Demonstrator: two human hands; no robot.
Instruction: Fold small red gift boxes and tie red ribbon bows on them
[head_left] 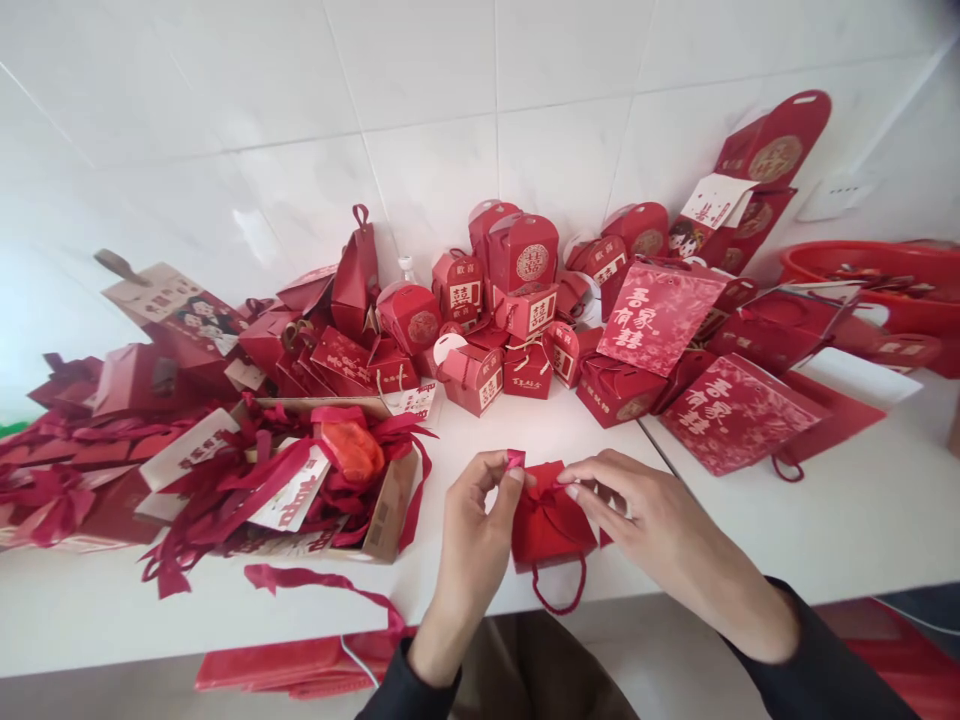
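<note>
A small red gift box (553, 540) with a rope handle (561, 608) lies on the white table in front of me. A dark red ribbon (553, 500) forms a bow or knot across its top. On the box's left side, my left hand (484, 510) pinches one part of the ribbon between thumb and forefinger. From the right, my right hand (637, 500) pinches another part with its fingertips. The ribbon stretches between both hands, close above the box. Part of the box's top is hidden behind my fingers.
An open cardboard box (394, 510) of ribbons and printed tags stands at left, with a loose ribbon (322, 580) in front. Many red gift boxes (534, 250) are piled along the tiled wall. Printed red bags (739, 412) and a red basin (862, 255) are at right.
</note>
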